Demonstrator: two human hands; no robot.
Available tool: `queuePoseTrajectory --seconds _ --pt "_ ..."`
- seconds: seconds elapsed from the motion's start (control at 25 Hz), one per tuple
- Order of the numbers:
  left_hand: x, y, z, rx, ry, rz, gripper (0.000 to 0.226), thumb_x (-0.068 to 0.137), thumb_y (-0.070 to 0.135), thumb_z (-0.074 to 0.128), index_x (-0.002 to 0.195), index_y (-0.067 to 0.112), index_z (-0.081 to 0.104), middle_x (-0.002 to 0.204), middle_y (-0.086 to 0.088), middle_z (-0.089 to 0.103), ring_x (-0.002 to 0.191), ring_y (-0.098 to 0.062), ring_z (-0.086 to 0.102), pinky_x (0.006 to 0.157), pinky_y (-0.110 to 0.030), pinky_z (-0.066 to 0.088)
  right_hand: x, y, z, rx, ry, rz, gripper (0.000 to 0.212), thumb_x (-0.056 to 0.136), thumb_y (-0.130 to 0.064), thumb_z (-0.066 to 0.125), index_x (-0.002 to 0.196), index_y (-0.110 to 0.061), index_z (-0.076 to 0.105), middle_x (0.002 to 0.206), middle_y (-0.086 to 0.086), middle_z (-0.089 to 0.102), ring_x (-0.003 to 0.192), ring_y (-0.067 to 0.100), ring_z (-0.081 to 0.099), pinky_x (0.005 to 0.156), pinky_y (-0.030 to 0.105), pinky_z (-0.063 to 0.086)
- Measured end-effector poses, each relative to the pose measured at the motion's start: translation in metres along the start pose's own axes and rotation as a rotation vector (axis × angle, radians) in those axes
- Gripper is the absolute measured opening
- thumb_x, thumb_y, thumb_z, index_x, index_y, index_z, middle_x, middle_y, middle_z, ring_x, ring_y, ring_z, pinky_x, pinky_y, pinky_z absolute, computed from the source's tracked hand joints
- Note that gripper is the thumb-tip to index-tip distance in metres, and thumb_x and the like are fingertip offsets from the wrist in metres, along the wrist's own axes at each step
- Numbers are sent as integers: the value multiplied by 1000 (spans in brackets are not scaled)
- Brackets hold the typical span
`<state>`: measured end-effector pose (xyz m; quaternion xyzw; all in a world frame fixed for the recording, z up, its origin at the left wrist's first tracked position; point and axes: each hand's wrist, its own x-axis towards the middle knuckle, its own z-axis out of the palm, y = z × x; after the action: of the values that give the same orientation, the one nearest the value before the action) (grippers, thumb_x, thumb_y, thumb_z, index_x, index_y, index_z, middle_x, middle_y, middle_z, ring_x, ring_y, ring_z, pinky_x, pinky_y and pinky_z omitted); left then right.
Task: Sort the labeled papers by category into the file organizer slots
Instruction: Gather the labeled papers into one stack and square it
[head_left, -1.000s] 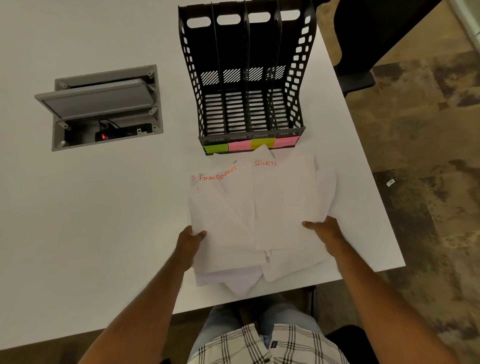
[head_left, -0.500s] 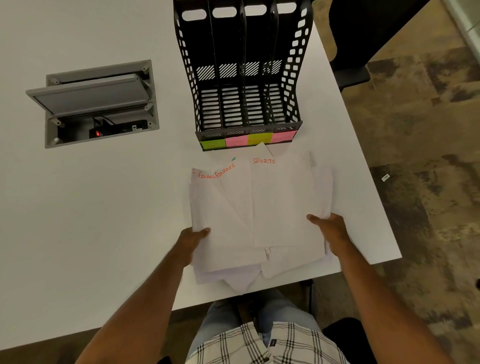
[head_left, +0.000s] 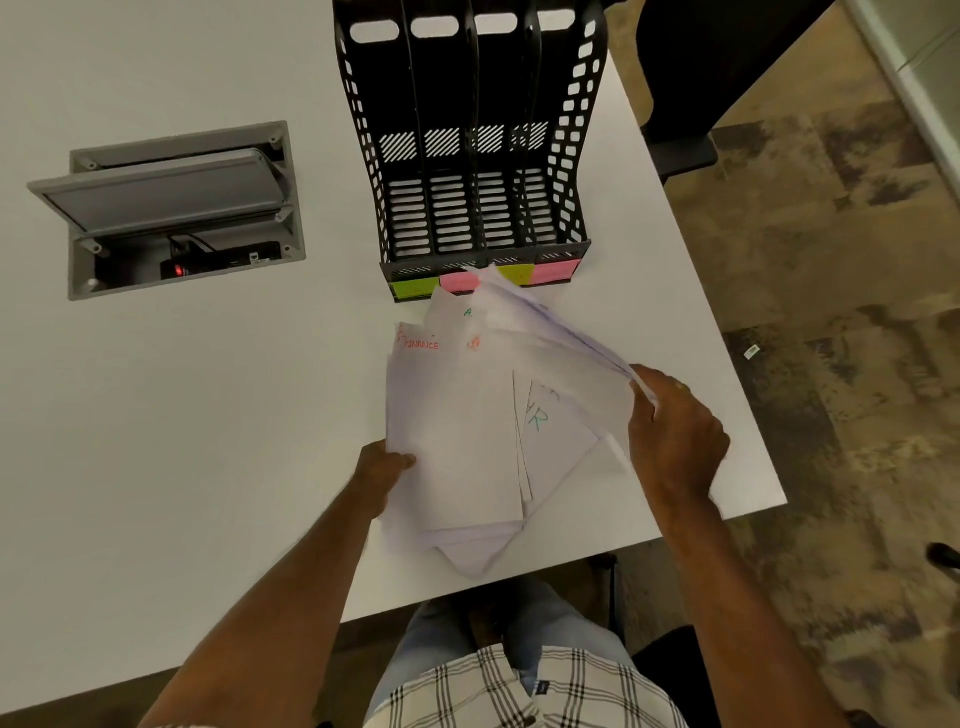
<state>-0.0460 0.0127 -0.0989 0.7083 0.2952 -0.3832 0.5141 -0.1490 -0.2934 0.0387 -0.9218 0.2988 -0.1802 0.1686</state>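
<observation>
The papers (head_left: 457, 441) lie near the table's (head_left: 208, 415) front edge. The right hand (head_left: 675, 441) lifts some sheets; the left hand (head_left: 382, 467) pinches the pile. Loose ones could slide off.

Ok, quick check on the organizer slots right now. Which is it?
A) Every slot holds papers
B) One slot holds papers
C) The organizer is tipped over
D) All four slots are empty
D: the slotted floors of all four compartments of the file organizer show bare, while the papers are on the table between the left hand and the right hand, which lifts several sheets.
</observation>
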Motion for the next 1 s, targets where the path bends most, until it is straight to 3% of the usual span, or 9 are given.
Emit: queuePoseTrajectory --seconds 0.2,0.36,0.52,0.68,0.8,0.92,1.0 --pt "1 4 -5 -48 -70 4 37 84 -13 65 120 -9 63 106 -21 66 93 -36 61 84 -42 50 20 -33 -40 -35 -25 -52 25 94 -34 65 115 -20 69 95 4 76 77 26 72 69 35 55" --pt "0 6 -6 -135 -37 -37 38 87 -1 66 125 -3 63 114 -22 66 99 -36 62 89 -46 51 32 -25 -30 191 -296 259 35 90 -42 69 114 -18 64 95 -3 65 81 17 59 74 29 47" --pt "0 7 -8 -155 -6 -77 39 92 17 63 128 1 62 121 -21 66 111 -37 61 100 -47 47 12 -1 17 472 -513 510 47 87 -28 77 127 -15 56 103 -7 59 102 19 59 78 21 43" --pt "-3 7 -7 -208 -43 -56 38 97 22 54 126 -1 63 117 -21 66 107 -37 60 101 -49 46 -33 12 70 662 -808 756 60 88 -3 72 141 -6 44 134 12 57 119 28 58 102 38 48" --pt "-2 6 -5 -196 -51 -29 29 94 12 44 112 -2 62 107 -18 62 101 -34 57 90 -43 46 -53 13 95 581 -700 796 46 97 0 57 140 -8 43 139 16 55 121 30 56 103 39 47" --pt "-1 10 -3 -211 -67 15 19 77 15 49 93 6 54 94 -12 59 96 -31 53 82 -37 45 -55 13 104 471 -649 690 43 104 -3 39 145 -11 43 145 13 51 129 30 51 110 37 42" --pt "-1 12 -1 -206 -68 48 25 86 22 57 108 10 61 102 -10 66 101 -33 59 85 -39 50 -53 14 110 393 -695 613 43 106 -7 35 149 -11 39 151 11 44 137 28 44 116 39 35"
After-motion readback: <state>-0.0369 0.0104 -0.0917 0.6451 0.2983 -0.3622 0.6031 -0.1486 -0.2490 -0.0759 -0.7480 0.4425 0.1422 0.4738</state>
